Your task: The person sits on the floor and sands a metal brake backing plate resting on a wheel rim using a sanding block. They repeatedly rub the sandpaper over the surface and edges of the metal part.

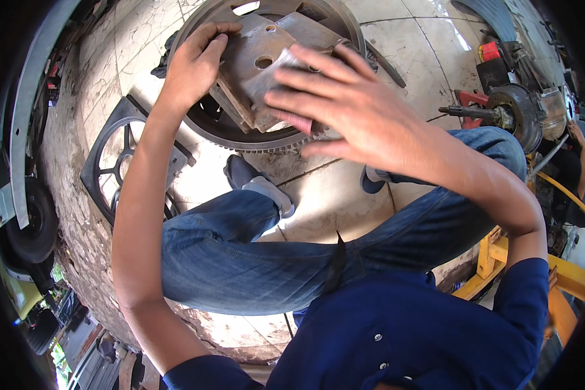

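A brown, worn metal plate (252,40) with round holes lies across a large toothed flywheel (240,140) on the tiled floor. My left hand (196,68) is closed on the plate's left edge, thumb and forefinger on top; its other fingers are partly hidden. Over the plate's right part hovers or rests my right hand (344,97), fingers spread and slightly blurred. Under those fingers shows a thin piece, grey with a reddish edge (294,121); its kind is unclear, and my hand covers part of it.
A black spoked frame (104,153) lies left of the flywheel. Rightward are a hub with a shaft (504,116), a red stand (469,99) and a yellow metal frame (484,260). Another person's arm (580,144) shows at the far right, a tyre (34,221) at the left.
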`<state>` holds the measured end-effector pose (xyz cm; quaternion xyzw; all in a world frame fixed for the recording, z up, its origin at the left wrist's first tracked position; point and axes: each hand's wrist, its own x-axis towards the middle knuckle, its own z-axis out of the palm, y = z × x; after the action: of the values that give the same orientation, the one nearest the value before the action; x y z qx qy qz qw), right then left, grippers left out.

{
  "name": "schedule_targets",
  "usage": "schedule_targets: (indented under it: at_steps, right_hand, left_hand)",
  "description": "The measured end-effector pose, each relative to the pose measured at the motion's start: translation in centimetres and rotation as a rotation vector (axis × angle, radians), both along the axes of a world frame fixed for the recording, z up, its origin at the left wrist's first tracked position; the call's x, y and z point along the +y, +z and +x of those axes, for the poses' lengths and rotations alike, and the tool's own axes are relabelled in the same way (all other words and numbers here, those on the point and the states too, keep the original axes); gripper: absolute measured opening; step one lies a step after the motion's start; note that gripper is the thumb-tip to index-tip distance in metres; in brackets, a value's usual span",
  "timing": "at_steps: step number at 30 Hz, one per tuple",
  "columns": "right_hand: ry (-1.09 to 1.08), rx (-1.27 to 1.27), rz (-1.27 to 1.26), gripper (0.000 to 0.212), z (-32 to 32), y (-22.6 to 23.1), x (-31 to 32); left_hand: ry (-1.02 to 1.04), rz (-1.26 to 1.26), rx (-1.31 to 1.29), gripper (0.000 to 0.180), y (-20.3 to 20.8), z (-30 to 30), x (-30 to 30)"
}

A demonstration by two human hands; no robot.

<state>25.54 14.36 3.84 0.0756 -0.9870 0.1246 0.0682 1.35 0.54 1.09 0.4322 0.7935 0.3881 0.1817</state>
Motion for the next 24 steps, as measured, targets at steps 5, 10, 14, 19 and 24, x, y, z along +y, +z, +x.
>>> schedule_targets:
  at_steps: [5, 10, 14, 19, 24]
  right_hand:
    - [-0.021, 0.125, 0.034, 0.076, -1.7, -1.0, 2.5]
    - [0.069, 0.133, -0.040, 0.074, -0.8, -0.6, -0.4]
    - [0.029, 0.164, 0.058, 0.076, -1.5, -1.0, 1.0]
    - [0.060, 0.047, 0.040, 0.066, -1.0, -0.1, -1.8]
    - [0.007, 0.118, 0.083, 0.053, -1.9, -1.5, -0.1]
  left_hand:
    - [-0.030, 0.002, 0.035, 0.034, -0.5, -0.6, 0.0]
    - [-0.053, 0.013, 0.003, 0.034, -0.8, -1.1, -0.2]
    - [-0.049, 0.019, -0.018, 0.033, -0.3, -0.5, 0.1]
    - [-0.036, 0.007, -0.011, 0.032, -0.1, -0.5, 0.0]
    - [-0.020, 0.035, -0.043, 0.032, -0.1, -0.2, 0.2]
